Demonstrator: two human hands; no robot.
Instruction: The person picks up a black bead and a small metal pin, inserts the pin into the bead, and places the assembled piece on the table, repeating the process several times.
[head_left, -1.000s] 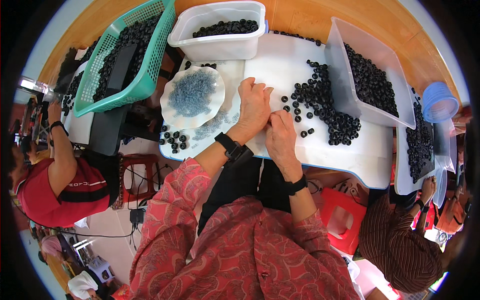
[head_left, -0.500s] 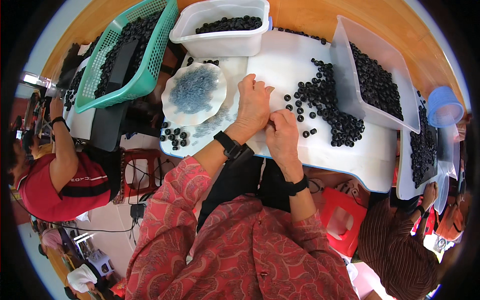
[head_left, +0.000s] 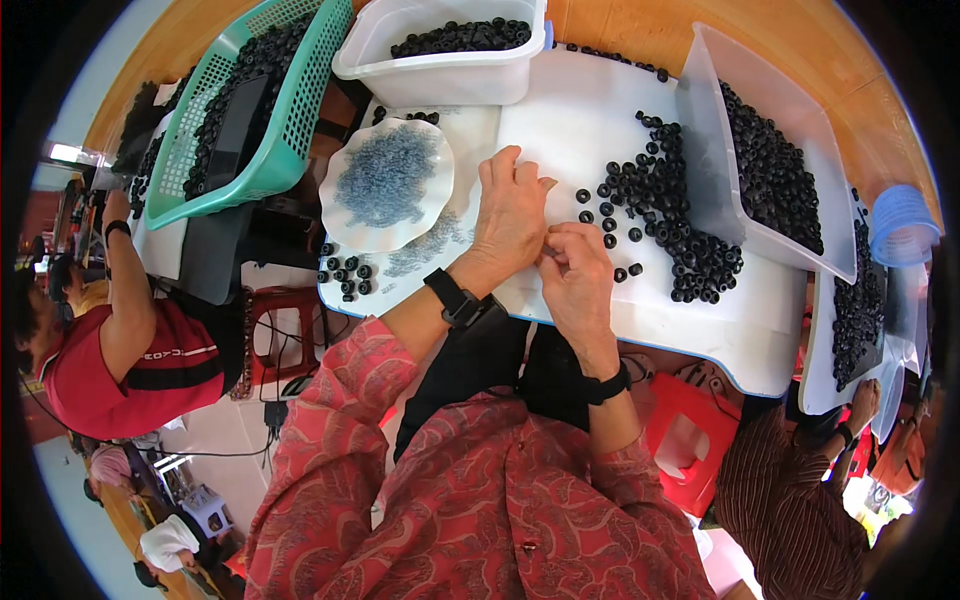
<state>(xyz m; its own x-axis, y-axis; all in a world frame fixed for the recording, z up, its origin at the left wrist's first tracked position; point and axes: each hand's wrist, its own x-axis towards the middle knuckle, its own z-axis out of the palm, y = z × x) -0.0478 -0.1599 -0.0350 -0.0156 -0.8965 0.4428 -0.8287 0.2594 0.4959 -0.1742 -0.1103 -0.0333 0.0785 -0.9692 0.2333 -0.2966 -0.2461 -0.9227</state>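
Note:
My left hand (head_left: 510, 208) is held over the white work surface with its fingers curled and closed. What lies inside them is hidden. My right hand (head_left: 580, 272) is just beside it, thumb and fingertips pinched together near the left palm; anything between them is too small to name. To the right of my hands lies a heap of small black ring-shaped parts (head_left: 650, 190), with a few loose ones closer in. On the left, a white wavy-edged plate (head_left: 388, 238) carries a pile of tiny greyish pieces (head_left: 385, 180), some also scattered on the surface next to it.
A white tub (head_left: 440, 85) and a green basket (head_left: 290, 120) of black parts stand at the far side and left. A translucent bin (head_left: 710, 150) of them is at right, beyond it a blue cup (head_left: 903, 225). Co-workers sit left and right; a red stool (head_left: 690, 440) is below.
My right hand has shifted slightly down and right, its fingers still pinched near the left hand. My left hand stays almost in place. The whole view has tilted a little.

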